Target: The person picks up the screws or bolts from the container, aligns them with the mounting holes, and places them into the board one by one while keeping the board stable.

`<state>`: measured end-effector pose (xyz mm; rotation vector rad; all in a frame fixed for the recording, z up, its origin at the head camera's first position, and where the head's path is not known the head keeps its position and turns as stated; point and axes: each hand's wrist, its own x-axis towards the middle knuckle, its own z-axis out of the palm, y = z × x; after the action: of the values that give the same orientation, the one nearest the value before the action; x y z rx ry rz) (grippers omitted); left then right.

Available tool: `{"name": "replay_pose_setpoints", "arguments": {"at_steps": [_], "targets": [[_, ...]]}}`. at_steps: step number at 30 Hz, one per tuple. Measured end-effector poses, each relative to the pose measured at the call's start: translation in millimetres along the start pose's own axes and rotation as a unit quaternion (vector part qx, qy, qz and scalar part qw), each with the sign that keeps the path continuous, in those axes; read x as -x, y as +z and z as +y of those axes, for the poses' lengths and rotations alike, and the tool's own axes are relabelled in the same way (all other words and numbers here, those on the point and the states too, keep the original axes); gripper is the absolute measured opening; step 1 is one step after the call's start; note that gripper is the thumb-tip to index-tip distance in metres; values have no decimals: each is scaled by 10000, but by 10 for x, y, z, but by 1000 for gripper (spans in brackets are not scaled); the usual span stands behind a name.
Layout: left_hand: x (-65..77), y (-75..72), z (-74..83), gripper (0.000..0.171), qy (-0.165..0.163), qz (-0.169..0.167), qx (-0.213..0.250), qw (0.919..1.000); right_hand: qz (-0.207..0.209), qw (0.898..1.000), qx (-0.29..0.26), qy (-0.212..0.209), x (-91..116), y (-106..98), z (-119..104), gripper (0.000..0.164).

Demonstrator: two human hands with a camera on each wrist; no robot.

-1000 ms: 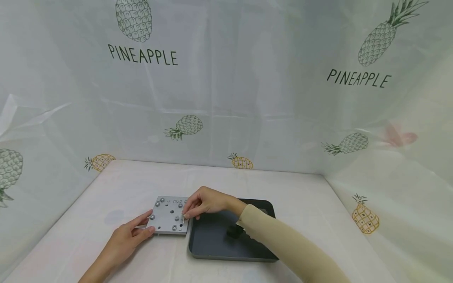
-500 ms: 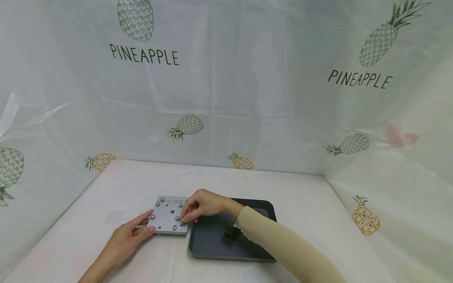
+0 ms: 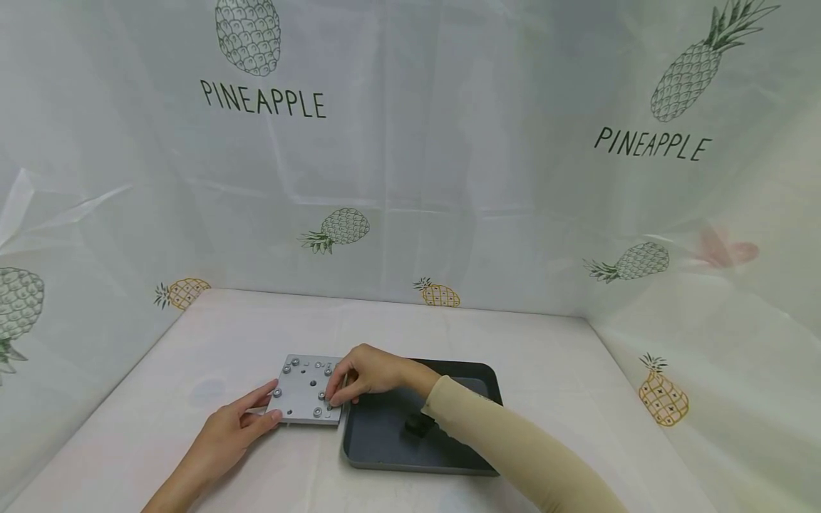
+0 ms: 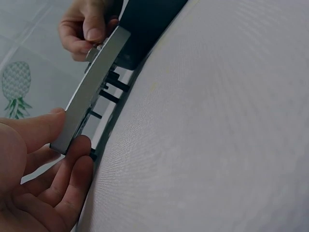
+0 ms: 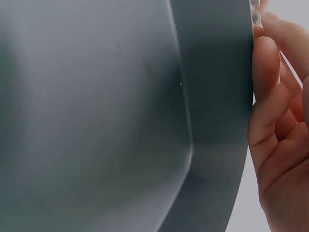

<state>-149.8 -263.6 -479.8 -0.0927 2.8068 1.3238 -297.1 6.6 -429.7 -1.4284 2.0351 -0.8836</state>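
A silver metal plate [image 3: 296, 399] with several holes and several round-headed screws is held up at a slant above the cloth. My left hand [image 3: 226, 433] grips its left edge, thumb on top and fingers beneath. Dark screw shanks [image 4: 110, 96] stick out of its underside in the left wrist view. At the plate's right side, the thumb and fingertips of my right hand [image 3: 370, 370] pinch a small screw [image 3: 330, 407] over a hole near the front corner. Those fingers hide most of this screw. In the right wrist view, my right hand [image 5: 285, 125] is beside the tray wall.
A dark grey tray [image 3: 385, 456] lies right of the plate, under my right forearm. Inside it sits a small black object [image 3: 419, 425], partly covered by the sleeve [image 3: 513, 434]. Pineapple-print sheeting [image 3: 410, 142] walls the back and sides of the white table cover [image 3: 256, 313].
My right hand has moved slightly toward the front of the plate and down, bringing the pinched screw to the hole near the front right corner. The left hand and plate have stayed put.
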Motion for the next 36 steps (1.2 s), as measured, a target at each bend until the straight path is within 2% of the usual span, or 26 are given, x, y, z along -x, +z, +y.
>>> {"name": "replay_pose_setpoints", "arguments": {"at_steps": [8,12,17,22,30,36], "targets": [[11,15,9,77,77,35,81,9999,150,9996,239,24,130,-64,-59,9],[4,25,15,78,89,16,75,9999,414,9985,338,95,338,-197,-87,13],[-8,22,20,79,110,-10,35,9999,942,9939,476,330,692,-398,-162,19],[-14,5,21,80,131,-17,28,9999,1562,9814,1025,453,1088,-561,-238,19],[-14,-13,-7,81,112,-17,-30,9999,2457,9526,1574,859,1685,-653,-342,22],[-18,-139,34,78,389,35,-432,9983,2891,9295,2027,1062,2085,-670,-425,27]]}}
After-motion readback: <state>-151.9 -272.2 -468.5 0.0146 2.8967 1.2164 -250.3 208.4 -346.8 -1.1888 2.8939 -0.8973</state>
